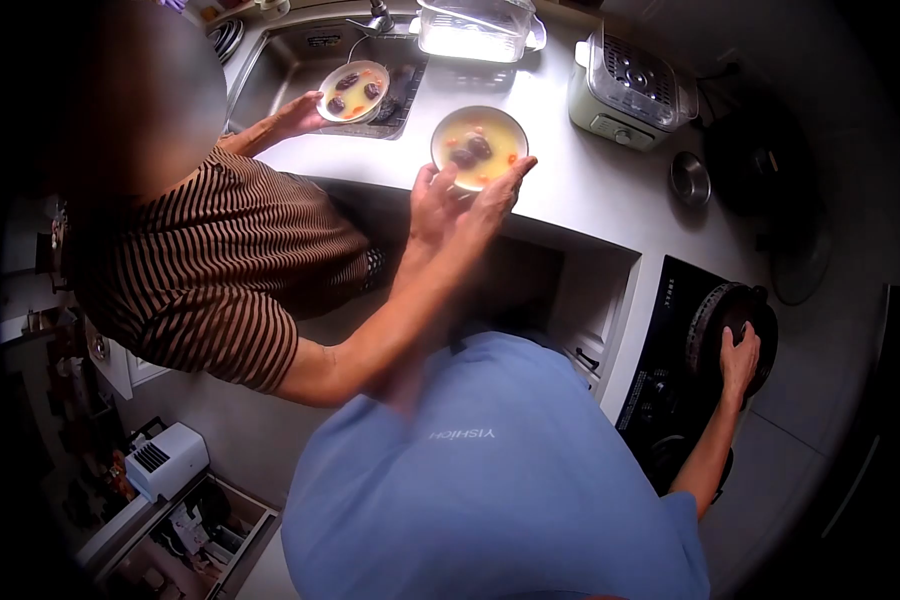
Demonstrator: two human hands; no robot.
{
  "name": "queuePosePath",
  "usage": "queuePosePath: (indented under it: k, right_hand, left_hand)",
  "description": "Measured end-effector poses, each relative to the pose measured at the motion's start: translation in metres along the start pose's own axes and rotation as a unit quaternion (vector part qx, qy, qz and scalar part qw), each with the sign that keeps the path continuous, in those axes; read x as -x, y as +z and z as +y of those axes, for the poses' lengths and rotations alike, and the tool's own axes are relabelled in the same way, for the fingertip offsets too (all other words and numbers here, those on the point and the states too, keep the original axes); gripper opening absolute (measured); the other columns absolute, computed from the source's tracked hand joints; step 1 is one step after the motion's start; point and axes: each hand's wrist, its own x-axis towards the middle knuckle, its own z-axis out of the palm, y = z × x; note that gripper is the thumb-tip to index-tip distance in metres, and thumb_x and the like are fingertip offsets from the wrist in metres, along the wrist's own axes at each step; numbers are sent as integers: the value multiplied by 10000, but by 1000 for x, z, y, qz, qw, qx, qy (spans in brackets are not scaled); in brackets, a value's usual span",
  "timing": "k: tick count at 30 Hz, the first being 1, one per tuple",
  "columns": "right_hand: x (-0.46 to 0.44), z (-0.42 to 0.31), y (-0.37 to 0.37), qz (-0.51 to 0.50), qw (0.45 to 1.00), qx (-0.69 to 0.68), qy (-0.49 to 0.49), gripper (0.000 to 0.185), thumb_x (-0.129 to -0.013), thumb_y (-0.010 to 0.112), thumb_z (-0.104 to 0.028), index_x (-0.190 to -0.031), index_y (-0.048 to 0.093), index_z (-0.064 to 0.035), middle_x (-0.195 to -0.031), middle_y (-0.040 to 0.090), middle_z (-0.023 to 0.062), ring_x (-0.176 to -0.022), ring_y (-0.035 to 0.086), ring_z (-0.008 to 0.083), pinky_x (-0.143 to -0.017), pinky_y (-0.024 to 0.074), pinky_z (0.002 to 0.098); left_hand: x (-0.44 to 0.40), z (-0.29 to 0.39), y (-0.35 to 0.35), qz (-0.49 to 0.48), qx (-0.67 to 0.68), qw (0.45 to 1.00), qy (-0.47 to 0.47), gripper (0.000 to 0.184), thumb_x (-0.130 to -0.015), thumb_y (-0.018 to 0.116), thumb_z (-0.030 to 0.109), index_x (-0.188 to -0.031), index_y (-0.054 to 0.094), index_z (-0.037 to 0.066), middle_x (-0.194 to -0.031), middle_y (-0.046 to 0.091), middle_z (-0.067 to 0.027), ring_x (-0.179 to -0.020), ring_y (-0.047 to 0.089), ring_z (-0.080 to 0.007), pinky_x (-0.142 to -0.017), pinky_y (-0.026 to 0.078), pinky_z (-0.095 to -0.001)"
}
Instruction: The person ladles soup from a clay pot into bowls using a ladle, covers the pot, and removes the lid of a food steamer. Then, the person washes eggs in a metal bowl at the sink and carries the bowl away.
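Note:
Close to the counter edge, a bowl of pale yellow soup with dark pieces and orange bits [480,135] is held up. My left hand [433,205] grips its near left side, thumb by the rim. A co-worker's hand [500,190] supports the same bowl on its right side. My right hand [739,358] rests far to the right, fingers curled on top of a dark round pot lid [715,335] over the stove; the grip itself is partly hidden. Above the sink, the co-worker's other hand [298,115] holds a second, similar bowl [355,85].
The co-worker in a striped shirt [220,260] stands close on the left, one arm crossing mine. On the white counter [570,190] stand a clear container [475,30], a countertop appliance [630,90] and a small metal bowl [689,178]. A steel sink [280,75] lies behind.

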Motion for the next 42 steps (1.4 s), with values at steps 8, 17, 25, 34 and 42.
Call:
queuePosePath:
  k: [8,17,25,34,42]
  right_hand:
    - [0,5,-2,3,1000,-11,14,578,-900,593,-379,-1369,487,-58,-1372,492,193,-1235,490,380,-1009,418,460]
    - [12,23,-20,-24,997,13,73,597,-888,615,-388,-1363,486,-50,-1331,512,181,-1195,510,385,-982,434,495]
    - [17,63,-21,-117,980,42,153,577,-928,579,-388,-1374,473,-37,-1305,539,197,-1189,513,387,-966,444,492]
    - [11,123,20,-70,978,-75,183,280,-831,583,-164,-1010,627,46,-1053,629,265,-969,615,453,-832,510,509]
    - [15,189,-26,-155,963,-145,168,215,-662,648,-126,-750,648,71,-600,602,194,-483,577,285,-492,453,407]
  left_hand:
    - [-10,16,-56,136,25,987,81,473,-992,492,330,-1273,443,-48,-1247,512,-207,-1166,510,-283,-1073,376,-426]
    - [15,39,-136,242,4,964,109,501,-997,484,346,-1291,425,-56,-1272,486,-225,-1196,490,-294,-1083,371,-439]
    - [7,81,-162,248,-23,956,158,526,-1002,477,360,-1307,408,-64,-1294,464,-240,-1223,472,-305,-1092,366,-450]
    - [-7,40,-138,216,-84,968,99,536,-997,481,414,-1281,450,-40,-1197,504,-192,-1137,506,-286,-1042,435,-413]
    - [30,-91,-77,153,-243,947,-142,391,-938,626,235,-1235,528,-1,-1132,596,-163,-967,613,-254,-852,555,-341]
